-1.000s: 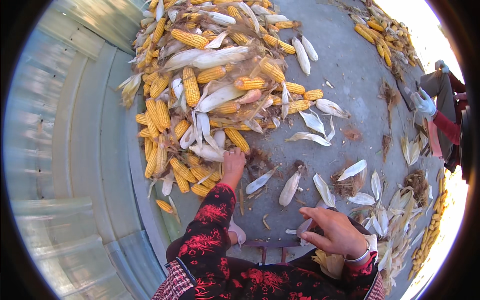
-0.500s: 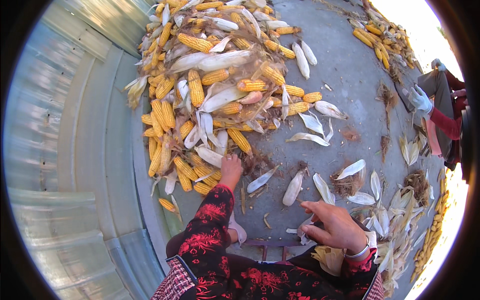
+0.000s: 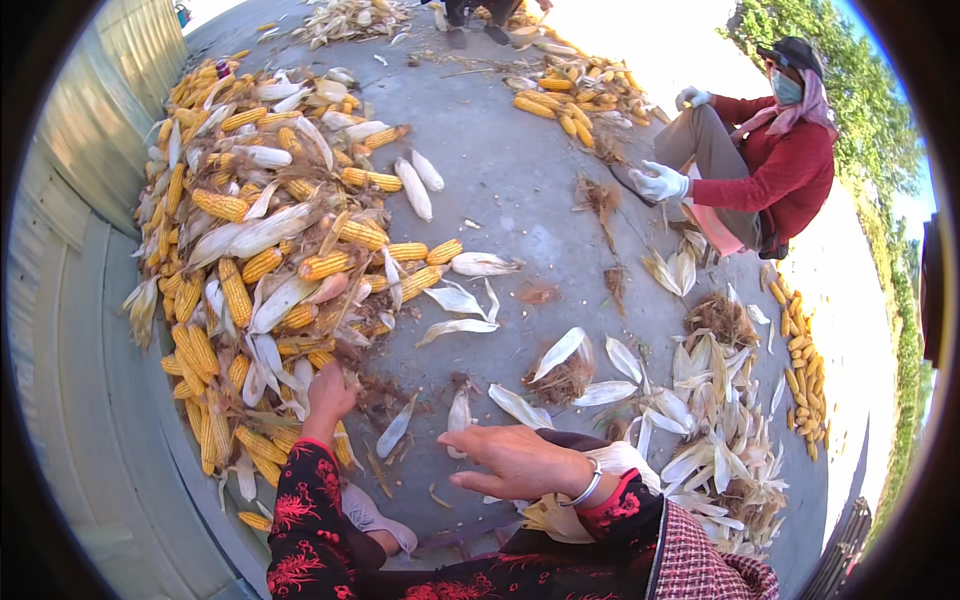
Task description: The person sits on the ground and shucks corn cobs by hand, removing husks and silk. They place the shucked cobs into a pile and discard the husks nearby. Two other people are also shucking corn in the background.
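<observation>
A large heap of yellow corn cobs and pale husks (image 3: 235, 285) lies on the left. At its near right edge, my left hand (image 3: 330, 396) is closed around the lower end of a yellow corn cob (image 3: 320, 358); the fingertips are partly hidden. My right hand (image 3: 520, 462) is held in the air over my lap, fingers stretched out, holding nothing. Below it shows a pale dry husk (image 3: 558, 518). Just beyond the right fingertips lies an ear still in its husk (image 3: 460, 412), partly covered by the hand.
A corrugated metal wall (image 3: 75, 300) runs along the left. Stripped husks (image 3: 715, 450) pile up at my right, with a row of cobs (image 3: 803, 360) beyond. A gloved person in red (image 3: 765, 165) sits far right near a smaller corn heap (image 3: 580, 95). Another person's legs show at the top.
The view has swung right and up, bringing the seated person fully into sight. My left hand has moved forward along the heap's edge to the cob. My right hand stays raised and open.
</observation>
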`<control>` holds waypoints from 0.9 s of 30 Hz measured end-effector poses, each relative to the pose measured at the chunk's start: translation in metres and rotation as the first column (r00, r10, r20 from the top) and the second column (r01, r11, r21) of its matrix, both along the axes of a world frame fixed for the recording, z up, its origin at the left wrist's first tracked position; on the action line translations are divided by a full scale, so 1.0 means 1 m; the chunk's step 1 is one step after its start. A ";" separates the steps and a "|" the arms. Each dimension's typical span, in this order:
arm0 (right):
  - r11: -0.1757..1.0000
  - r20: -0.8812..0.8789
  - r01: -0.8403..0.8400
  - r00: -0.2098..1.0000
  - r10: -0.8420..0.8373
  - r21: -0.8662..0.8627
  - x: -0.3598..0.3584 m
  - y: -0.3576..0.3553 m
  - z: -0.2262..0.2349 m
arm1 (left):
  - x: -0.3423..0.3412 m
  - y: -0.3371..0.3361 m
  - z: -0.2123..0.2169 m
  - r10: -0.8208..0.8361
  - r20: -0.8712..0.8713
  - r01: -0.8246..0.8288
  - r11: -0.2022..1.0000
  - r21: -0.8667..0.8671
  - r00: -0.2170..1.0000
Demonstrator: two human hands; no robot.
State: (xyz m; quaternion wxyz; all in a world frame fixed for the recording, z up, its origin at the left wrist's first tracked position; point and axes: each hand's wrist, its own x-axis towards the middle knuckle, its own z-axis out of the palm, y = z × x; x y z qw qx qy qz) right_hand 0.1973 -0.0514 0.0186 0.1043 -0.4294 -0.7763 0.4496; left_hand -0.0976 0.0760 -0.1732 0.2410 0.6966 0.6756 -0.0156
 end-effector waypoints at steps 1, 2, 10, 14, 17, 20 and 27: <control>0.999 0.012 0.040 0.999 -0.040 0.036 0.001 -0.001 -0.002 | -0.001 0.003 -0.001 0.019 0.126 -0.028 0.997 0.067 0.992; 0.995 0.010 0.078 0.997 -0.078 0.069 0.002 -0.002 -0.006 | 0.009 0.007 0.017 0.017 0.204 -0.030 0.998 0.061 0.979; 0.895 -0.063 0.343 0.938 -0.340 0.284 0.002 0.003 -0.017 | 0.105 -0.040 0.157 0.048 0.969 -0.216 0.976 0.006 0.244; 0.889 -0.116 0.417 0.909 -0.401 0.189 -0.001 0.004 -0.014 | 0.131 -0.069 0.195 0.066 0.998 -0.253 0.966 -0.059 0.022; 0.875 -0.254 0.484 0.844 -0.473 -0.020 -0.003 0.006 -0.001 | 0.135 -0.072 0.192 0.058 0.991 -0.232 0.972 -0.030 0.117; 0.883 -0.576 0.402 0.673 -0.464 -0.242 -0.003 0.014 -0.021 | 0.130 -0.068 0.189 0.056 0.987 -0.139 0.990 -0.035 0.152; 0.813 -0.640 0.168 0.537 -0.549 -0.557 -0.017 0.020 -0.004 | 0.100 -0.074 0.183 0.150 0.989 -0.092 0.985 -0.148 0.016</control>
